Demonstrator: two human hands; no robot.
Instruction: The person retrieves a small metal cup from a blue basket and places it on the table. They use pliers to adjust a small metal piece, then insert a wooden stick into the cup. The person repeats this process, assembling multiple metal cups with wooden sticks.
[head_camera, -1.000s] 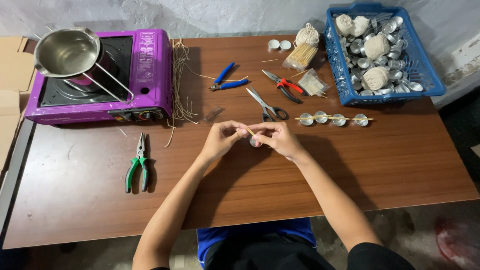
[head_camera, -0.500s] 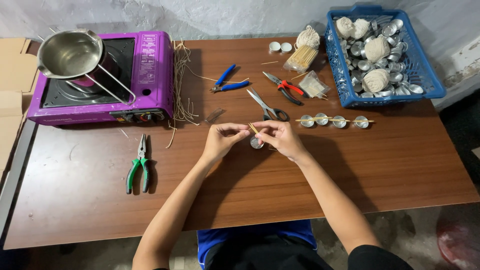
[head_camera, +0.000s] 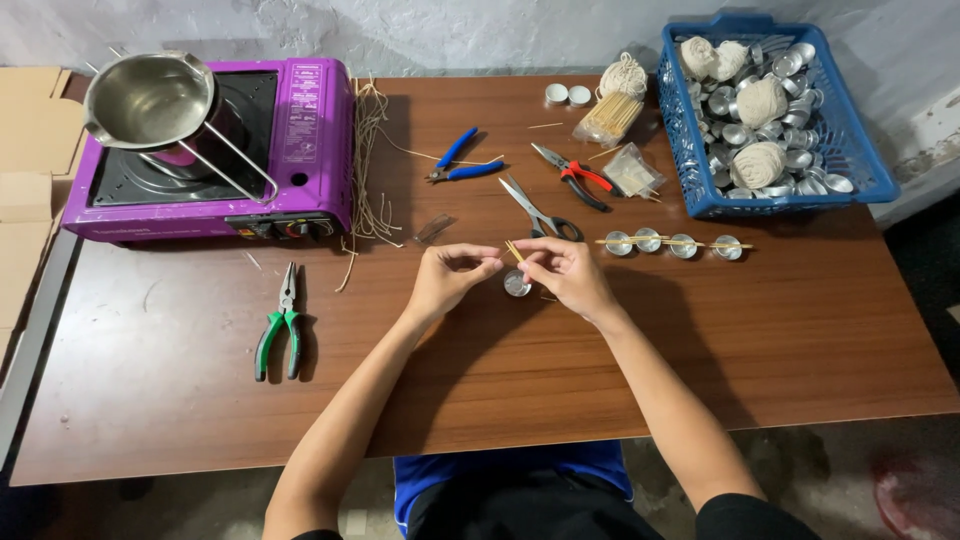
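Small metal cup (head_camera: 517, 284) sits on the brown table (head_camera: 800, 340), dead centre, right between the two hands. Above it, a thin wooden stick (head_camera: 513, 250) is pinched at the fingertips. The left hand (head_camera: 447, 279) has thumb and forefinger closed at the stick's near end, and the right hand (head_camera: 567, 273) curls in from the other side, fingertips meeting the same stick; whether the right hand also touches the cup, I cannot tell.

Just beyond the hands lie grey scissors (head_camera: 535, 210), and to their right a row of four little metal cups (head_camera: 672, 243) with sticks laid across them. Further back, red-handled pliers (head_camera: 578, 177), blue-handled pliers (head_camera: 462, 162), a bundle of sticks in a clear bag (head_camera: 607, 118) and a ball of string (head_camera: 624, 74).

Far right, a blue basket (head_camera: 870, 170) is packed with more cups and balls of string. Over on the left, green-handled pliers (head_camera: 279, 325) lie alone, well apart from the hands. Behind them stands a purple portable stove (head_camera: 310, 130) with a steel pot (head_camera: 150, 100) on top, loose strands of wick (head_camera: 368, 160) beside it.
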